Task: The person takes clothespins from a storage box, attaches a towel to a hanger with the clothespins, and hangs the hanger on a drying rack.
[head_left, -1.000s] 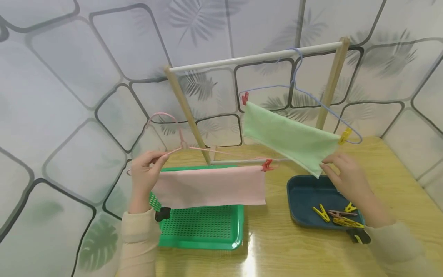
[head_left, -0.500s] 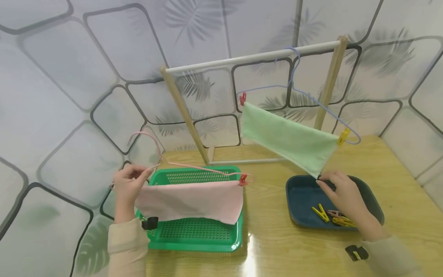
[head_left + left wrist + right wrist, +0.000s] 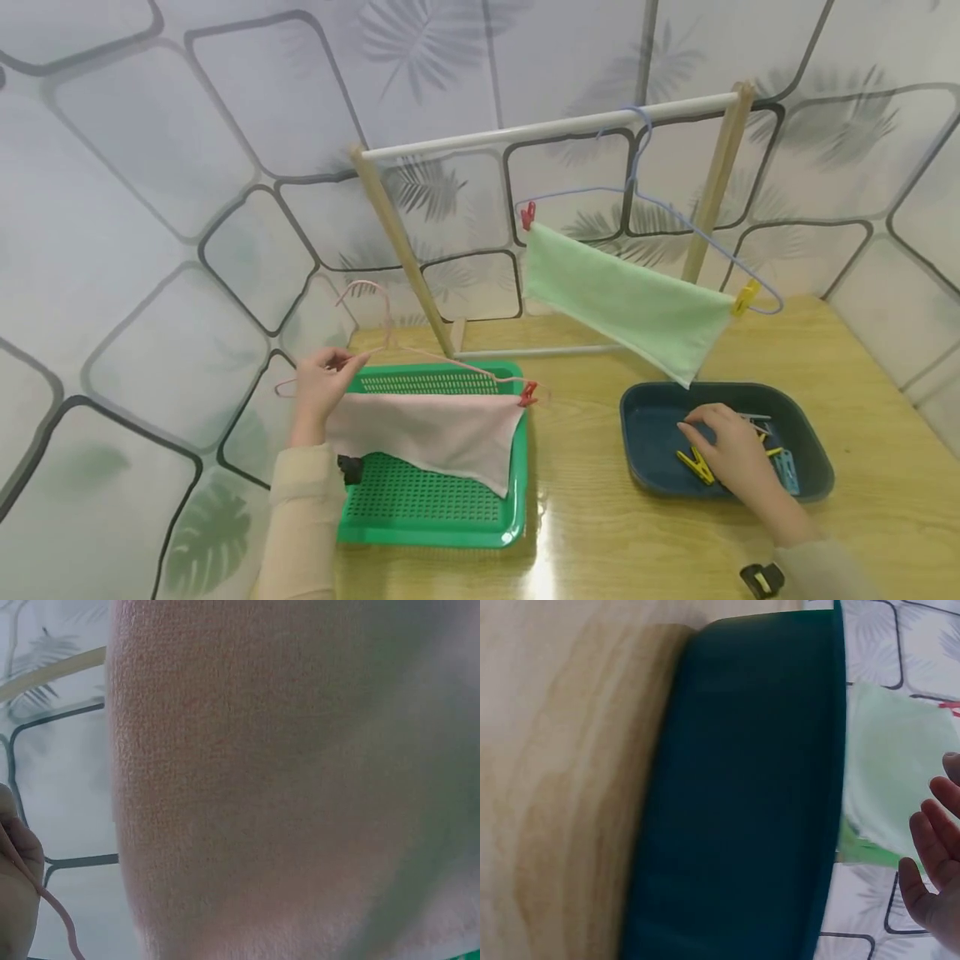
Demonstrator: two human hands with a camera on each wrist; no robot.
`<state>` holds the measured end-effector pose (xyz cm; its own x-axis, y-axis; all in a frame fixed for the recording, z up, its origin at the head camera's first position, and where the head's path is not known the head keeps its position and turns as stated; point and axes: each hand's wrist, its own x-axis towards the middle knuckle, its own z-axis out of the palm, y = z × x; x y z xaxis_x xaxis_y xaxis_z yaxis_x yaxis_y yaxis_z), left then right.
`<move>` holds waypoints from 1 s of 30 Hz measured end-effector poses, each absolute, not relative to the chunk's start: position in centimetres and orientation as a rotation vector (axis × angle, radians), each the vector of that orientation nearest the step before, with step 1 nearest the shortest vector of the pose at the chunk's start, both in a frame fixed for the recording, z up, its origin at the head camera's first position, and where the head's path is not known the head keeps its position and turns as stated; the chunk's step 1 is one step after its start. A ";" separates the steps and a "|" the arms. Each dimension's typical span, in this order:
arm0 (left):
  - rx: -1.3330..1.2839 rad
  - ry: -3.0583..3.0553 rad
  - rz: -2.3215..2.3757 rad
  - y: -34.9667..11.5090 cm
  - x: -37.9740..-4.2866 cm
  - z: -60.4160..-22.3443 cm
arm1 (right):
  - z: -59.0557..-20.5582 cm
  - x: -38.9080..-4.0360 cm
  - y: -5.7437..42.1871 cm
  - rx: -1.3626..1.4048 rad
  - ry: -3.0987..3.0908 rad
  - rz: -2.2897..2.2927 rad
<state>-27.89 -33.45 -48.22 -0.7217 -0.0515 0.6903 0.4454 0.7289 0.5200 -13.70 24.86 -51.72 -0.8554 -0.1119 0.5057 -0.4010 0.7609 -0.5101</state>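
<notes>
My left hand (image 3: 318, 387) pinches one arm of a pink hanger (image 3: 387, 312). From that hanger hangs a folded pink cloth (image 3: 442, 433), fixed near the right end by a red clothespin (image 3: 528, 394); my hand hides its left top corner. The same cloth (image 3: 225, 750) fills most of the left wrist view. Over a dark blue tray (image 3: 648, 425) is my right hand (image 3: 731, 454), fingers loosely bent, nothing visible in them. Yellow clothespins (image 3: 696, 468) and a blue clothespin (image 3: 786, 472) lie in the tray, partly behind that hand.
A rack with a white top bar (image 3: 525, 133) stands at the back. On it, a blue hanger (image 3: 634, 171) carries a pale green cloth (image 3: 622, 300), held by a red and a yellow clothespin (image 3: 745, 297). Beneath the pink cloth sits a green basket (image 3: 427, 534).
My right hand has let go of the green cloth's lower corner and dropped to the tray. My left hand has lowered the pink hanger, swinging left and then partly back right.
</notes>
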 end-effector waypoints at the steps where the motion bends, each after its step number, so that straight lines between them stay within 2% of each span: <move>1: -0.265 -2.230 -0.913 -33.3 -28.2 -48.3 | -51.0 -13.3 24.5 0.354 -2.526 0.823; 15: 0.036 -2.295 -0.964 -30.7 -29.0 -47.1 | -51.4 -12.1 24.8 0.261 -2.549 0.778; 22: 0.201 -2.386 -1.085 -30.9 -29.4 -48.4 | -51.8 -11.9 24.8 0.282 -2.559 0.780; 30: 0.320 -2.503 -1.211 -33.0 -31.7 -51.4 | -52.2 -11.8 25.0 0.261 -2.581 0.772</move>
